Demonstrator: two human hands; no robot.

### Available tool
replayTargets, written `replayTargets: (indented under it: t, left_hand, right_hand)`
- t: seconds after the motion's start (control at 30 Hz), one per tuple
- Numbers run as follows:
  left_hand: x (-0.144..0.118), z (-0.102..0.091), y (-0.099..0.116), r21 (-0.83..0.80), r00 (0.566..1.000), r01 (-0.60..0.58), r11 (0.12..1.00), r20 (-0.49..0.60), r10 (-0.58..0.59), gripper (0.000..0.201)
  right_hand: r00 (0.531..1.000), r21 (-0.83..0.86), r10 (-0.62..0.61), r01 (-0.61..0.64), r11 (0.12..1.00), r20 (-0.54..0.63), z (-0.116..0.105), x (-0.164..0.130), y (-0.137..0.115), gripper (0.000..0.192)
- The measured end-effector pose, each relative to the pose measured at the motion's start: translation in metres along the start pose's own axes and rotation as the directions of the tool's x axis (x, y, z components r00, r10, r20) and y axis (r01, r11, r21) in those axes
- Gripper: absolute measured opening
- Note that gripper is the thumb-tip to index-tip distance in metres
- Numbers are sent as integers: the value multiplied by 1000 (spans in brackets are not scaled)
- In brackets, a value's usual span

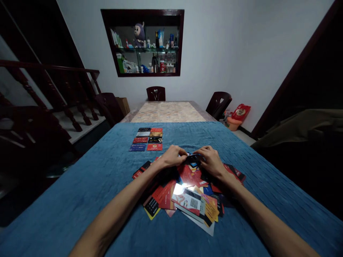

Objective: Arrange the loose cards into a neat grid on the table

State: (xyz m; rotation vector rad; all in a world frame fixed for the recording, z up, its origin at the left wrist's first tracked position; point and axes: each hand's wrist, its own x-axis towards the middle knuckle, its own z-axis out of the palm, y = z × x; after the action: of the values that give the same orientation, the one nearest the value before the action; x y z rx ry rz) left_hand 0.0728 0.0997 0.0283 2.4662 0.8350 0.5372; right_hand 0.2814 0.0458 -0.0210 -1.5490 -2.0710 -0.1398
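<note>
Head view shows a loose pile of cards (187, 194) lying nearest on the blue cloth (80, 200), with both forearms reaching over it. At the far edge of the pile, the left hand (174, 156) and right hand (210, 159) meet, their fingers curled and pinching 1 dark card (193, 156) between them, palms down and wrists low. Beyond the pile, 8 cards in a neat grid (147, 139) lie well apart; a sleeve-less forearm dragging back could likely scatter the slippery pile, or the pinched card might slip.
</note>
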Motion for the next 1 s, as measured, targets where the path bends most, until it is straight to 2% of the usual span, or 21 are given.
replayTargets:
  t: [0.17, 0.57, 0.77, 1.0]
  left_hand:
    - [2, -2, -8, -9, 999, 23, 1000, -38, -23, 32]
    - [6, 2, -19, 12, 993, 46, 999, -107, -45, 30]
    - [7, 8, -27, -21, 987, 57, 998, -146, -60, 37]
    - [5, 8, -24, -16, 984, 48, 999, -171, -50, 36]
  right_hand:
    - [999, 49, 16, -14, 999, -51, 0, 1, 0, 30]
    - [995, 58, 88, -85, 995, -51, 1, 2, -6, 27]
    - [995, 0, 53, -53, 999, -79, 1, 2, -8, 26]
    - [996, -61, 14, -20, 998, -93, 2, 0, -9, 27]
